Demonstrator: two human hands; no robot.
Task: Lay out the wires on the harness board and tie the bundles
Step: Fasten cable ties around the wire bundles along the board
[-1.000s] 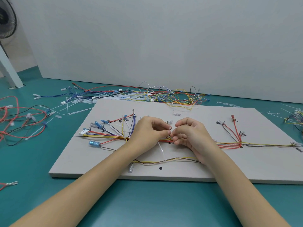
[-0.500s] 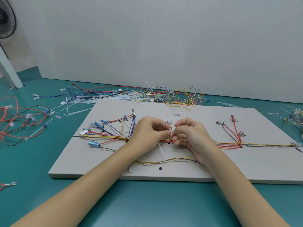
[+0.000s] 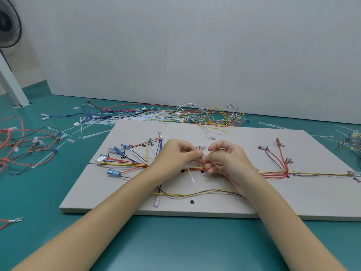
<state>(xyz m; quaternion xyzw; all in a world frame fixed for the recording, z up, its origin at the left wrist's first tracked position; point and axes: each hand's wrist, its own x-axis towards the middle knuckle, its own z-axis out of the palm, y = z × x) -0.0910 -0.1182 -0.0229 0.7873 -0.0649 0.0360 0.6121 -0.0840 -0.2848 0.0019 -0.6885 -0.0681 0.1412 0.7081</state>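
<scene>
Most wires (image 3: pixel 125 164) already lie fanned across the board (image 3: pixel 293 200), on the table. Both hands, left hand (image 3: pixel 175 156) and right hand (image 3: pixel 227 162), pinch a clear cable tie (image 3: pixel 192 179) at the middle bundle (image 3: pixel 197 169). That tie looks unfinished, and the near brown and yellow wires (image 3: pixel 195 194) seem untied

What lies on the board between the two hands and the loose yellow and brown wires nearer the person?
In the head view, a translucent white cable tie runs from the hands down to those wires.

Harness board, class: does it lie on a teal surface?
Yes: the pale harness board lies flat on the teal surface, which shows around its front, left and back edges.
</scene>
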